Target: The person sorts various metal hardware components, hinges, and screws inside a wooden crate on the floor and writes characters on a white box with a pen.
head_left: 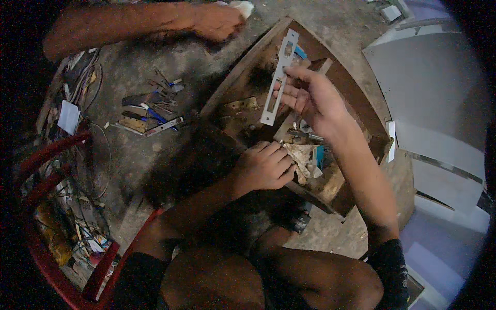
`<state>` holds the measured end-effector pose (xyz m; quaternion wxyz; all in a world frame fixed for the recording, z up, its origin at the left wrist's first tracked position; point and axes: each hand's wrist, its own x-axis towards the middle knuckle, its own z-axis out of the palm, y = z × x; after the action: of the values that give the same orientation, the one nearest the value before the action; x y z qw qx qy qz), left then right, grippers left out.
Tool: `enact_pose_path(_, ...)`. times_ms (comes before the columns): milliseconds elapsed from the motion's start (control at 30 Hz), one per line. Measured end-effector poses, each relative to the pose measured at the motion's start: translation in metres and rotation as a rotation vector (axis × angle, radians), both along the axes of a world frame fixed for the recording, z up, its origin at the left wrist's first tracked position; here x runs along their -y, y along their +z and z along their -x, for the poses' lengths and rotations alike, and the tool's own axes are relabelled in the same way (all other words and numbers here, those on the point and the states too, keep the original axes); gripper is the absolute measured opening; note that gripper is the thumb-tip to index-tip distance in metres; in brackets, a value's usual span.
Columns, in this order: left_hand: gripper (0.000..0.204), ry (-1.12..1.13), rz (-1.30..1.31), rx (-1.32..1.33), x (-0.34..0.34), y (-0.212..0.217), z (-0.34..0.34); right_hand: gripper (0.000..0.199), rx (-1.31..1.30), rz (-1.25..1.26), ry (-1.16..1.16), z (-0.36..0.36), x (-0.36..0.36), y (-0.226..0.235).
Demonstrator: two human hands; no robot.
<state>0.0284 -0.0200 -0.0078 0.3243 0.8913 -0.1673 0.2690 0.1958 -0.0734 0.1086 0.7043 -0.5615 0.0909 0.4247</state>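
Observation:
My right hand (323, 103) holds up a long flat metal lock plate (280, 72) with cut-out slots, thumb on one side and fingers behind. The plate stands tilted above an open brown wooden box (380, 119). My left hand (266, 166) lies over the box's near rim, fingers curled down; the fingertips are partly hidden. Crumpled pale paper (299, 157) touches or nearly touches those fingers inside the box. Beside it sits a small blue-and-white packet (319, 156). Loose metal hardware (305, 126) lies under my right wrist.
Another person's arm (150, 23) reaches in from the upper left, its hand (219, 21) by a whitish thing. Screwdrivers and other tools (152, 106) lie on the concrete floor. A red chair frame (39, 248) and tangled cables (93, 77) are at left; grey-white panels (429, 88) at right.

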Motion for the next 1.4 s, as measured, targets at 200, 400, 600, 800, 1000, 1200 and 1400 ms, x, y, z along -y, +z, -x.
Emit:
enact_pose_path(200, 0.022, -0.053, -0.088, -0.145, -0.003, 0.005, 0.007, 0.030, -0.090, -0.156, 0.059, 0.019, -0.006, -0.005)
enact_pose_path(400, 0.020, 0.003, -0.065, -0.049, 0.000, 0.001, 0.006, 0.043, -0.039, -0.069, 0.126, 0.041, -0.017, 0.005)
enact_pose_path(600, 0.019, 0.026, -0.073, 0.022, 0.000, 0.001, 0.003, 0.035, -0.106, 0.056, 0.184, 0.049, -0.001, -0.027)
enact_pose_path(800, 0.018, 0.024, -0.060, 0.011, -0.001, 0.003, 0.005, 0.025, 0.488, 0.249, 0.502, 0.058, 0.024, -0.061)
enact_pose_path(1000, 0.018, 0.014, -0.038, 0.029, 0.000, -0.001, 0.005, 0.023, 0.564, 0.289, 0.474, 0.062, 0.036, -0.070)
enact_pose_path(1200, 0.019, -0.024, -0.014, -0.039, 0.003, -0.008, 0.004, 0.021, 0.674, 0.331, 0.483, 0.061, 0.038, -0.072)
enact_pose_path(1400, 0.022, -0.068, -0.031, -0.082, 0.001, -0.012, 0.003, 0.022, 0.730, 0.286, 0.420, 0.065, 0.040, -0.076)
